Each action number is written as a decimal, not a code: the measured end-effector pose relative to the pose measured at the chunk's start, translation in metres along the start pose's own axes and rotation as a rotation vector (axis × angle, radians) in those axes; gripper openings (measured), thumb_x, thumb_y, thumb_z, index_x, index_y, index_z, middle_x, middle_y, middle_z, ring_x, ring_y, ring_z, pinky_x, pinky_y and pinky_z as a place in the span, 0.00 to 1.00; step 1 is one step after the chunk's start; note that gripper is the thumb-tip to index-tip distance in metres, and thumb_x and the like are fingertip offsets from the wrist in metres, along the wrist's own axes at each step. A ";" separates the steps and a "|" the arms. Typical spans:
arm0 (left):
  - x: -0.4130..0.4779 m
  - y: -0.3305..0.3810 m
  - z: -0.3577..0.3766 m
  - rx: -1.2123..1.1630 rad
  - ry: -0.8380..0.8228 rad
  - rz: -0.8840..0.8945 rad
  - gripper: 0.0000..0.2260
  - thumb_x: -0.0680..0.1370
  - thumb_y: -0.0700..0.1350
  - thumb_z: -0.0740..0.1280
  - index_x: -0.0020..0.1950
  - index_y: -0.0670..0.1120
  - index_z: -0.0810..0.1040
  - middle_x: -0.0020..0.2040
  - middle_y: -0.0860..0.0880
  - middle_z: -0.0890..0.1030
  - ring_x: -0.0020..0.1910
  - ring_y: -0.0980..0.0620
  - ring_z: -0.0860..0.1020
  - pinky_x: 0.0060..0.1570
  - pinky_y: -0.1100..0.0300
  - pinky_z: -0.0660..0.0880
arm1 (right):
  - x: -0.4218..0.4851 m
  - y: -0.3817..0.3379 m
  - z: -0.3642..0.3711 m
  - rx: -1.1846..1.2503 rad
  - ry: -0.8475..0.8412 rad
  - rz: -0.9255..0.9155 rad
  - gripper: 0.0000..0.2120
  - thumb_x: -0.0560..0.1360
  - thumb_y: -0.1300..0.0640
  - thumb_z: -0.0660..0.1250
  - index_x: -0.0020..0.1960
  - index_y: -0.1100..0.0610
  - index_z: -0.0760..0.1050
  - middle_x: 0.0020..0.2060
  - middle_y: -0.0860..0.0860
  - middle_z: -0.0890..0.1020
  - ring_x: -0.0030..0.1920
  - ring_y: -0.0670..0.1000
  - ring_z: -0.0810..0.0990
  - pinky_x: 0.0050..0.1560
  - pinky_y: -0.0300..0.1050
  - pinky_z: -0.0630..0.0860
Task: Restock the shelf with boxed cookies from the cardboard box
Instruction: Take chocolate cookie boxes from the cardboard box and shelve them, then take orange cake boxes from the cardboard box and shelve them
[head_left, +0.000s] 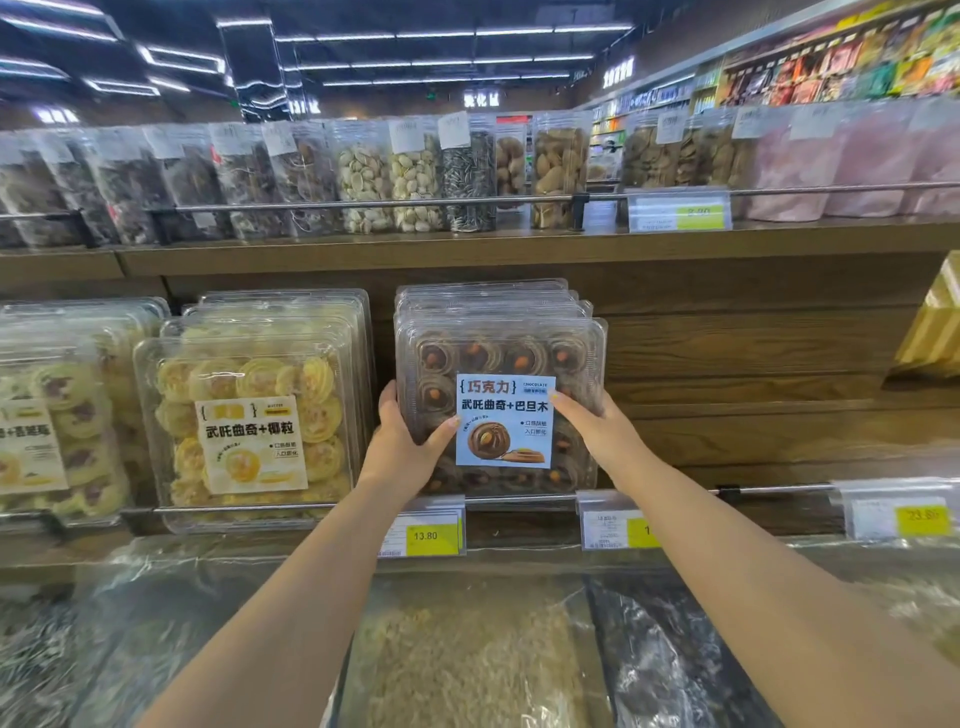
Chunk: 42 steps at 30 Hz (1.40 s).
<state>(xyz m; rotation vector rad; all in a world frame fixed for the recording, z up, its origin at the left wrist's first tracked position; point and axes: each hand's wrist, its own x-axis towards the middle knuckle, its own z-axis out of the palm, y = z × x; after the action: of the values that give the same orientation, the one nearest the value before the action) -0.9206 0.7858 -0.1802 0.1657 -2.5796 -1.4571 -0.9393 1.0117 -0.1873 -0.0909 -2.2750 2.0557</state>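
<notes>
Chocolate cookie box (498, 353): a clear plastic clamshell standing upright on the shelf (753, 364), at the centre of the view. Its face is turned to the camera, and dark swirl cookies with nut centres show through the lid.
Label (504, 421): a pale blue square on the box front, below its middle.
Left hand (402, 447): at the box's 8 o'clock. It grips the left edge, with the thumb laid across the front towards the label and the fingers curled round behind.
Right hand (597, 431): at the box's 4 o'clock. It holds the right edge, and its thumb tip touches the label's right border at about 3 o'clock; the other fingers are hidden behind the box.
Stack behind (483, 293): more clamshells of the same shape stand directly behind the held box. Their top rims show above it at 12 o'clock.
Rail (519, 499): a metal bar runs along the shelf front at the box's 6 o'clock, just before its bottom edge.
Butter cookie boxes (249, 415): a row of yellow-labelled clamshells at the box's 9 o'clock, just beside the left hand and not touching it.
Price tag (426, 535): yellow, reading 13.80, at 7 o'clock below the rail.
Nut tubs (415, 182): clear tubs lined along the upper shelf at 12 o'clock.
Bulk bins (467, 665): plastic-covered, beneath both forearms at 6 o'clock.
</notes>
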 end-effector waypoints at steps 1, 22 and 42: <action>-0.002 0.001 0.000 -0.022 -0.006 -0.027 0.43 0.73 0.57 0.69 0.77 0.51 0.43 0.70 0.45 0.71 0.65 0.43 0.73 0.61 0.47 0.73 | 0.000 0.001 0.000 -0.004 0.007 0.004 0.28 0.74 0.46 0.68 0.72 0.47 0.64 0.60 0.46 0.77 0.61 0.49 0.73 0.58 0.43 0.68; -0.187 0.052 0.004 -0.115 -0.249 0.078 0.16 0.80 0.52 0.59 0.66 0.48 0.70 0.54 0.48 0.79 0.51 0.49 0.79 0.53 0.52 0.76 | -0.216 -0.007 -0.044 -0.192 0.250 0.030 0.23 0.79 0.41 0.58 0.68 0.54 0.70 0.62 0.51 0.75 0.65 0.54 0.72 0.69 0.52 0.66; -0.623 0.103 0.265 -0.062 -1.221 0.451 0.05 0.78 0.44 0.64 0.53 0.47 0.76 0.46 0.45 0.79 0.47 0.47 0.77 0.48 0.56 0.73 | -0.703 0.153 -0.307 0.131 0.996 0.441 0.11 0.80 0.51 0.61 0.54 0.56 0.77 0.47 0.52 0.81 0.51 0.51 0.79 0.58 0.50 0.74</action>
<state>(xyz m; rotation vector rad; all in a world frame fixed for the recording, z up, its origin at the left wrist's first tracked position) -0.3662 1.1735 -0.2861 -1.6723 -2.9415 -1.7080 -0.2113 1.2651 -0.3199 -1.3531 -1.5485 1.6702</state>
